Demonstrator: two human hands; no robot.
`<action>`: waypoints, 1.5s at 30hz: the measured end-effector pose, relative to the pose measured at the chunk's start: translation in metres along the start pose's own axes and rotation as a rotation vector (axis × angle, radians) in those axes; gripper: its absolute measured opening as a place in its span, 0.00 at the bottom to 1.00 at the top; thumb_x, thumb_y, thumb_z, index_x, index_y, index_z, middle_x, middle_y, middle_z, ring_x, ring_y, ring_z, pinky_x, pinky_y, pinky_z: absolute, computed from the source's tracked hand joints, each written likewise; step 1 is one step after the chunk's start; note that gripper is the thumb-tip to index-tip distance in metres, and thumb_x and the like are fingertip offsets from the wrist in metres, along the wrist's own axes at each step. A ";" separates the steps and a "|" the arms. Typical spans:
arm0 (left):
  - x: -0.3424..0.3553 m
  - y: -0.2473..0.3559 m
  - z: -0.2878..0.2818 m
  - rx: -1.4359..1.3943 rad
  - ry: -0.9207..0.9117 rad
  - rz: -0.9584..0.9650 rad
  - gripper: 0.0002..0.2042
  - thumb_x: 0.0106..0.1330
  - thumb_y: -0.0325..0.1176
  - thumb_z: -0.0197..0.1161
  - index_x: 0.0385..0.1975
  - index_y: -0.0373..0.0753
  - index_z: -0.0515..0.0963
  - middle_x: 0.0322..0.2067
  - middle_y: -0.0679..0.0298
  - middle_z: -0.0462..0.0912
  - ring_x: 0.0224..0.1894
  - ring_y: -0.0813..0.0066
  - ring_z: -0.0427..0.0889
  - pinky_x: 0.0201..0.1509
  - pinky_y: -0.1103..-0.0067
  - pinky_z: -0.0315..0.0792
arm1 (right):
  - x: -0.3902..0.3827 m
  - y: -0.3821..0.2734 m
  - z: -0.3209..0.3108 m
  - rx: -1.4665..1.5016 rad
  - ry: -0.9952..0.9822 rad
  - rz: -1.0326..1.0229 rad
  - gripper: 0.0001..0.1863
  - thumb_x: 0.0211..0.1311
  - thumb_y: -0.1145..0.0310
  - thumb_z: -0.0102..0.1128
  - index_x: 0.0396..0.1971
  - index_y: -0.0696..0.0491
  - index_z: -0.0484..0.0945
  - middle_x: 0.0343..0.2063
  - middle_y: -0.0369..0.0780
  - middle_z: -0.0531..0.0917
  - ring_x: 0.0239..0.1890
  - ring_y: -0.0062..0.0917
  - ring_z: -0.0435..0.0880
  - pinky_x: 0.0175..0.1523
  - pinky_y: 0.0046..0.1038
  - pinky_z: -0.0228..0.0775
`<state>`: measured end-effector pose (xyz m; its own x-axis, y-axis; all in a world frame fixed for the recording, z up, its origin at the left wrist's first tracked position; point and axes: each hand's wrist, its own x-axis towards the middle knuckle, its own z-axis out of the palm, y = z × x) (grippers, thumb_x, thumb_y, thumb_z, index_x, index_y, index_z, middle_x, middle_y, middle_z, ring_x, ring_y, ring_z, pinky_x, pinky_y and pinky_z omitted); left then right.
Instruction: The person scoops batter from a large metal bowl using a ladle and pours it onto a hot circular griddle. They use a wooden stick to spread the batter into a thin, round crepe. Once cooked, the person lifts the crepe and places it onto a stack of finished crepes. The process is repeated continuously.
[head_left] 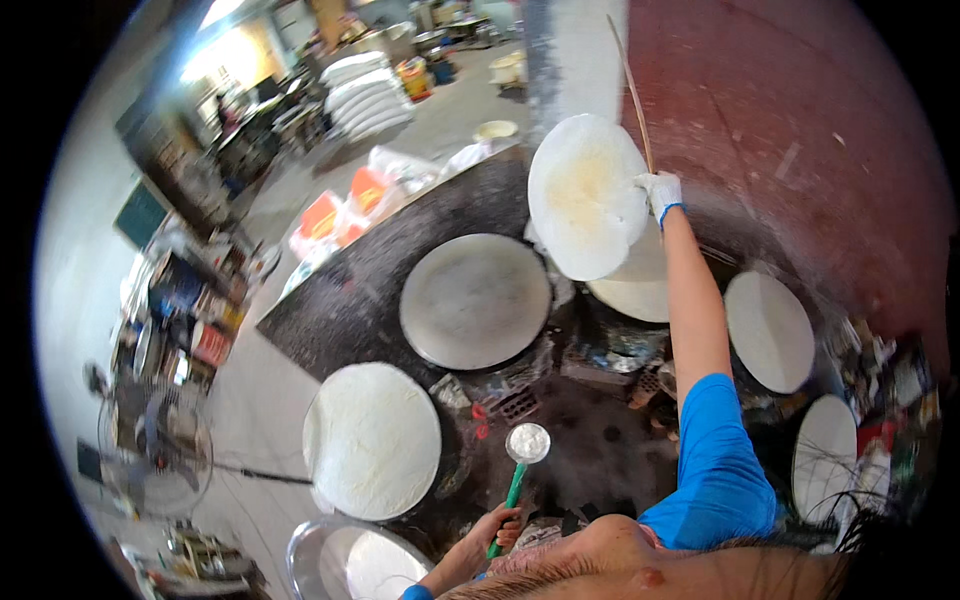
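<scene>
The left hand has its grip closed around the green handle of a ladle, whose small round bowl, held level above the dark middle of the work area, is filled with something white. At the lower left, just beside the left forearm, stands a wide metal basin with a white mass in it; whether that is liquid or thick cannot be told. The right hand, in a white glove with a blue cuff, reaches far out, its grip pinched on the edge of a thin round sheet, pale and yellowish in the middle, which hangs tilted over a round pan. A long thin stick runs up from the same hand; whether the fingers hold it cannot be told. To the left of that sheet, on the dark bench, lies a grey round plate, and nearer the person a white round layer covers another. Two more pale discs lie on the right, one near the right arm and one lower down. Past the bench's far edge stand white bags with orange showing at their mouths, a pale yellow tub, and a stack of full white sacks.
</scene>
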<state>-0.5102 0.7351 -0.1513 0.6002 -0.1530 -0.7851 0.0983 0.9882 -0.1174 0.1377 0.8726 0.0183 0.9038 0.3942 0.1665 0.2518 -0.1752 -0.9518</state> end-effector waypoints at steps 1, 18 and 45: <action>0.008 -0.002 0.005 0.015 -0.005 -0.036 0.01 0.69 0.33 0.46 0.38 0.48 0.64 0.13 0.70 0.55 0.10 0.83 0.55 0.08 0.86 0.50 | -0.002 0.010 -0.039 0.137 0.014 0.041 0.13 0.37 0.69 0.66 0.25 0.61 0.80 0.20 0.42 0.80 0.20 0.26 0.78 0.27 0.30 0.70; 0.171 -0.205 0.213 0.194 -0.258 -0.522 0.18 0.72 0.39 0.41 0.59 0.44 0.62 0.19 0.65 0.62 0.14 0.77 0.60 0.20 0.76 0.63 | -0.414 0.184 -0.828 0.630 1.007 0.138 0.09 0.47 0.71 0.61 0.31 0.54 0.79 0.23 0.36 0.80 0.23 0.25 0.79 0.30 0.27 0.73; 0.174 -0.339 0.306 0.547 -0.142 -0.485 0.17 0.70 0.37 0.45 0.59 0.47 0.62 0.16 0.68 0.61 0.11 0.83 0.58 0.12 0.84 0.56 | -0.640 0.452 -0.996 0.468 1.734 0.708 0.19 0.44 0.65 0.64 0.36 0.62 0.78 0.31 0.40 0.80 0.30 0.29 0.77 0.40 0.29 0.69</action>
<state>-0.1961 0.3709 -0.0623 0.4818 -0.6075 -0.6316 0.7375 0.6703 -0.0821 0.0175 -0.3573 -0.2615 0.1640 -0.8691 -0.4666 -0.0908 0.4577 -0.8845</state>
